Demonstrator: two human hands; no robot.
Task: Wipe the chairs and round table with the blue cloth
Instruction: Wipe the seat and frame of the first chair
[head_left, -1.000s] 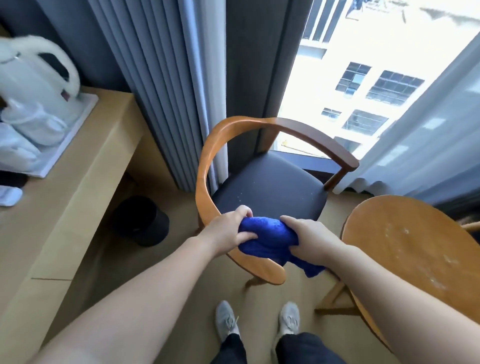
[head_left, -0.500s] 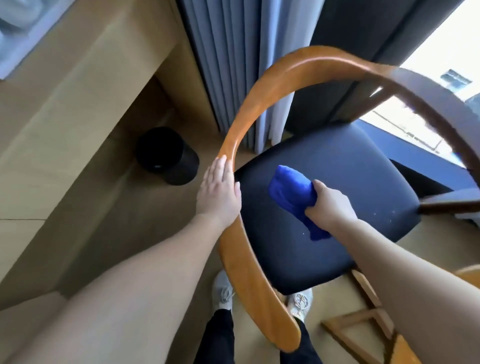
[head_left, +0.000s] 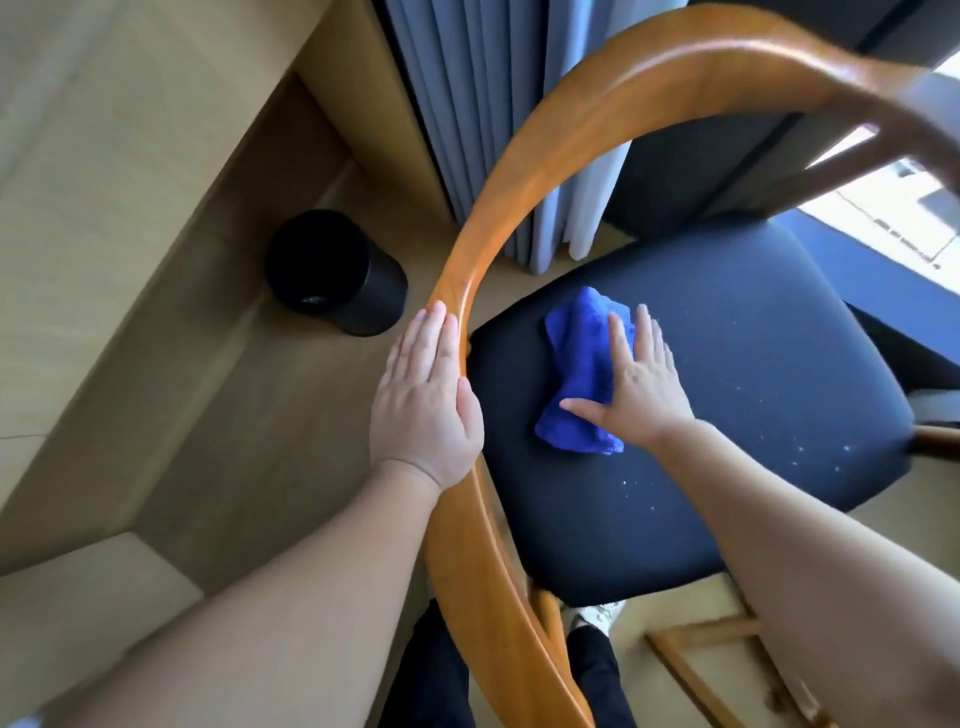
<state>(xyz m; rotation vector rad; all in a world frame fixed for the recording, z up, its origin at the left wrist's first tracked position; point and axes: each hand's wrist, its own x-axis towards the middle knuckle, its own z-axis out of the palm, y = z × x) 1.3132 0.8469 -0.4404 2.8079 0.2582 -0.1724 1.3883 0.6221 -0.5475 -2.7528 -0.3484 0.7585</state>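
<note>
A chair with a curved orange wooden backrest (head_left: 524, 171) and a dark padded seat (head_left: 727, 395) fills the middle of the view. The bunched blue cloth (head_left: 579, 358) lies on the seat's left part. My right hand (head_left: 641, 379) presses flat on the cloth with straight, spread fingers. My left hand (head_left: 426, 400) rests flat against the outer side of the backrest rail, fingers straight. Pale specks dot the seat to the right of the cloth. The round table top is out of view.
A black cylindrical bin (head_left: 337, 270) stands on the floor left of the chair, beside a beige desk panel (head_left: 130, 182). Blue-grey curtains (head_left: 467, 104) hang behind. A light wooden leg frame (head_left: 722, 660) shows at lower right. My shoes and dark trouser legs are below the rail.
I have leaned closer over the chair. My right hand went from gripping the cloth above the seat to pressing it flat on the seat. My left hand stays on the rail.
</note>
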